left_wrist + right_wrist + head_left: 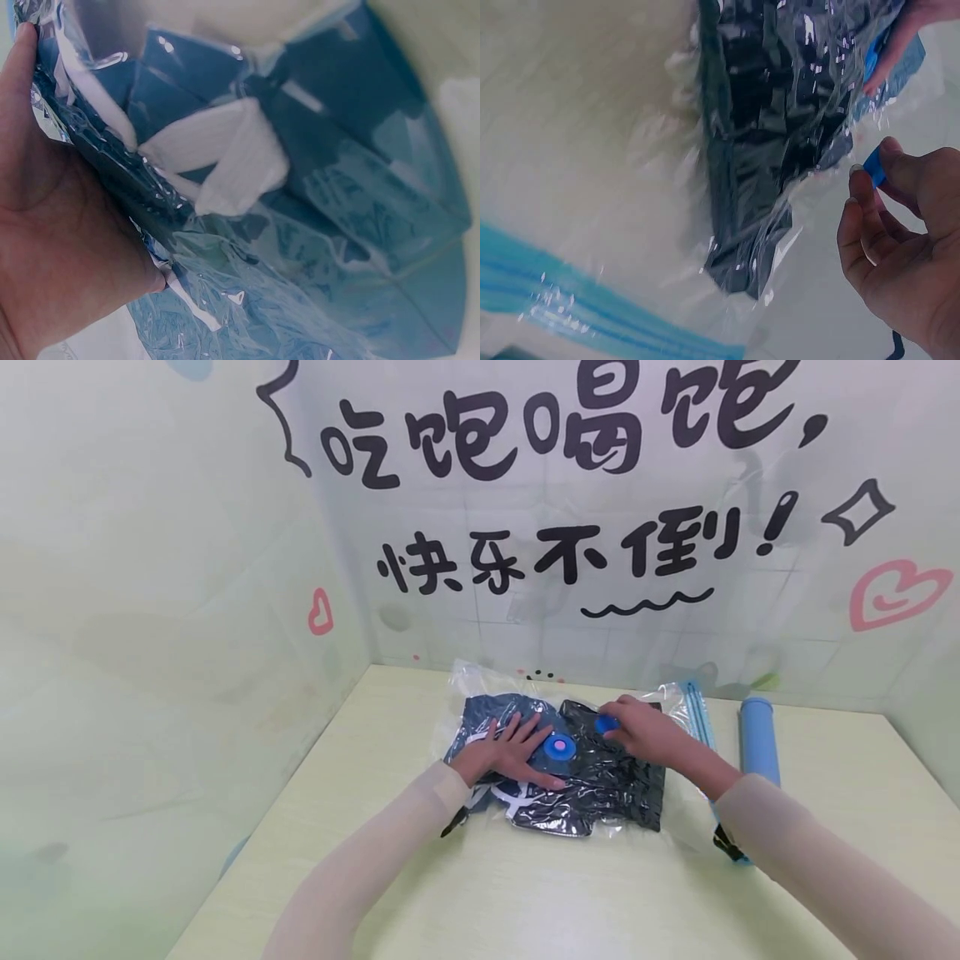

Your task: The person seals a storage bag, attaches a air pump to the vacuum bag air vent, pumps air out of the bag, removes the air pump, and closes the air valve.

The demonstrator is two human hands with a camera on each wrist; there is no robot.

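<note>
A clear vacuum storage bag lies on the table, with dark blue and black clothes pressed flat under its wrinkled film. My left hand rests on the bag with fingers spread, beside a round blue valve with a pink centre. In the left wrist view, that hand lies against film over blue fabric with a white strap. My right hand pinches a small blue valve cap. The right wrist view shows the cap between thumb and fingertips, held above the bag.
A blue cylindrical pump lies right of the bag. The bag's blue zip strip runs along its right end. Near the right sleeve is a small black object, partly hidden. A printed curtain hangs behind the table.
</note>
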